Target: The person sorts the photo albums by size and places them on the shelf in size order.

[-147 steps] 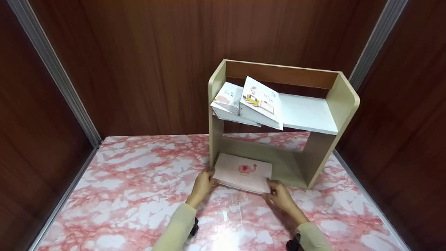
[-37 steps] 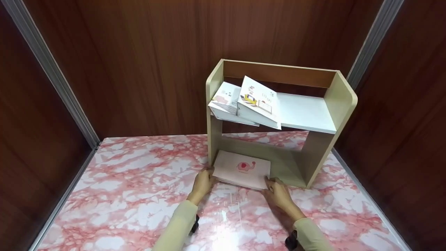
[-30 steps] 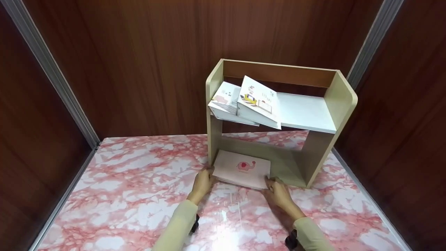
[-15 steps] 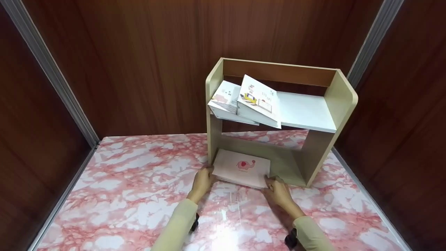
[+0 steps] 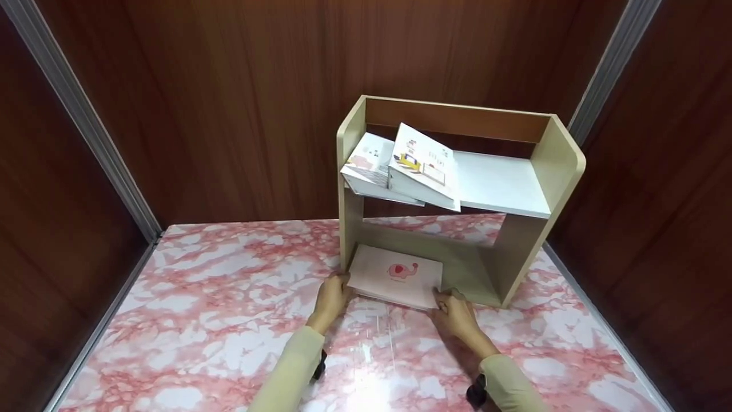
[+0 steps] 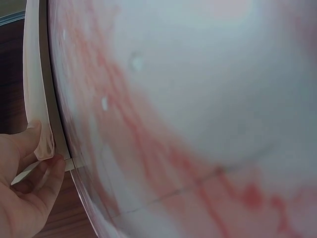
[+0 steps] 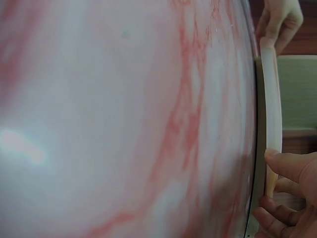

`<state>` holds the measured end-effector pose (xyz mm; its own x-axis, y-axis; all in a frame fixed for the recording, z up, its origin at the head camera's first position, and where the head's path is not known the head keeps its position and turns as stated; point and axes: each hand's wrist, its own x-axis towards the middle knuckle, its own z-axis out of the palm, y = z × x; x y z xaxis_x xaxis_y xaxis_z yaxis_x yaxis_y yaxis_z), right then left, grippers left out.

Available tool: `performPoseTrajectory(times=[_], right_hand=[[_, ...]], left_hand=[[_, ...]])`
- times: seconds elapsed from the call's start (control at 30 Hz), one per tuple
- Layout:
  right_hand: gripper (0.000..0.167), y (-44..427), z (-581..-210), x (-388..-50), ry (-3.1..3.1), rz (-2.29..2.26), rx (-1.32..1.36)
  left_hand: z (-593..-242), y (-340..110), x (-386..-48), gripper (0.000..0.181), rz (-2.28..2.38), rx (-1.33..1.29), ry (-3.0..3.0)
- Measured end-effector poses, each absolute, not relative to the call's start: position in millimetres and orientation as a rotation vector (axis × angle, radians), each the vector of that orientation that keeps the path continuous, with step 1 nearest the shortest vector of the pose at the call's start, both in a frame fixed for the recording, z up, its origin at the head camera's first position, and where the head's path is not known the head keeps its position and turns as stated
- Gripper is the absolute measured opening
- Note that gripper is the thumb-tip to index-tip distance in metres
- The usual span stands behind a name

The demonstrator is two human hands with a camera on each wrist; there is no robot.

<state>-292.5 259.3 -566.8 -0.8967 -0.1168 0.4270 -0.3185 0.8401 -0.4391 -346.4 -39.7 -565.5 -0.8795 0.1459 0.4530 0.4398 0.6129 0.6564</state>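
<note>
A pink book (image 5: pixel 389 280) with a red elephant on its cover lies flat on the bottom board of a small wooden bookshelf (image 5: pixel 517 257), against the left side panel. My left hand (image 5: pixel 331 296) holds its front left corner; in the left wrist view the thumb (image 6: pixel 32 131) is on the book and the fingers curl by the shelf edge. At the front right corner, my right hand (image 5: pixel 456 313) pinches the book. The right wrist view has that thumb (image 7: pixel 285 161) on the book's front edge, with the fingertips around the corner.
On the white upper shelf (image 5: pixel 503 180) two thick white books lean, a left one (image 5: pixel 369 163) partly behind a right one (image 5: pixel 426 166); both jut past its front edge. Dark wood panels (image 5: pixel 240 114) enclose the red-and-white marbled table (image 5: pixel 229 297).
Compared with the oldest frame, the pink book sits slightly deeper in the bottom compartment, both hands following it. Over the last second almost nothing moves except a slight shift of the view.
</note>
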Motion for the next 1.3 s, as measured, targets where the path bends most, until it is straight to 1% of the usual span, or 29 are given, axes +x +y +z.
performPoseTrajectory(times=[0.07,0.17,0.37,0.47,0.6,0.87,1.2,1.27,1.3], right_hand=[[0.044,259.3,-566.6,-292.4,-2.639,0.729,0.320],[0.046,259.2,-566.4,-292.2,-2.641,0.730,0.333],[0.041,259.6,-565.7,-292.8,-2.632,0.665,0.398],[0.042,259.6,-565.7,-293.3,-2.616,0.656,0.404],[0.042,259.8,-566.6,-294.2,-2.583,0.661,0.416],[0.039,259.7,-567.5,-295.0,-2.573,0.660,0.407],[0.041,259.2,-567.2,-295.5,-2.585,0.660,0.380],[0.040,259.3,-567.3,-295.7,-2.586,0.653,0.374],[0.040,259.4,-567.4,-295.9,-2.588,0.648,0.371]], left_hand=[[-565.0,-39.4,-346.3,0.012,-1.158,-0.468,-2.496],[-565.1,-39.2,-346.6,0.012,-1.169,-0.457,-2.495],[-567.2,-39.3,-347.6,0.008,-1.102,-0.457,-2.444],[-567.5,-38.8,-347.9,0.005,-1.108,-0.461,-2.430],[-566.9,-38.3,-348.1,0.009,-1.128,-0.454,-2.436],[-566.3,-37.7,-349.8,0.008,-1.121,-0.438,-2.455],[-567.2,-39.4,-350.0,0.022,-1.130,-0.440,-2.472],[-567.2,-39.7,-350.7,0.024,-1.109,-0.454,-2.480],[-567.2,-39.9,-351.2,0.021,-1.101,-0.460,-2.485]])
